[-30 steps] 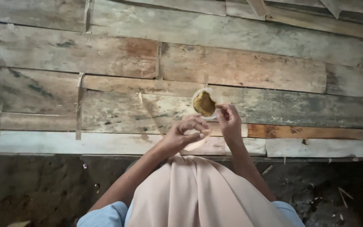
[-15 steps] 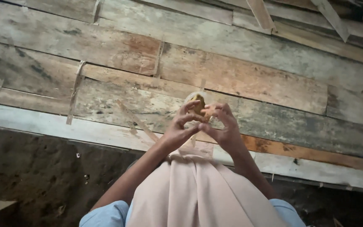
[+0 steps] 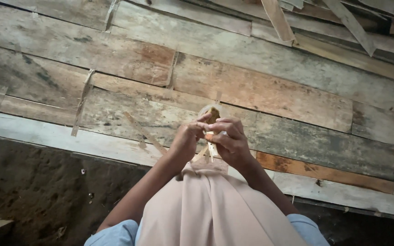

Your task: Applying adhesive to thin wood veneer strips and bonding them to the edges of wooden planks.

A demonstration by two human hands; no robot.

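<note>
Now both hands have come together at the centre of the frame, where a second ago they sat a little apart. Starting from the left, a loose wooden sliver [image 3: 80,107] lies on the weathered plank floor [image 3: 297,95]. The left hand [image 3: 185,142] curls shut around thin pale strips [image 3: 208,150]. Just above sits a small clear cup [image 3: 211,114] with something brownish inside. The right hand [image 3: 231,141] pinches the same strips, fingers closed, so the work looks mid-way.

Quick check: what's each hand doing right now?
Left hand: closed on the small pale cup with brownish contents.
Right hand: fingers curled in a grip on the same cup and thin pale strips.
</note>
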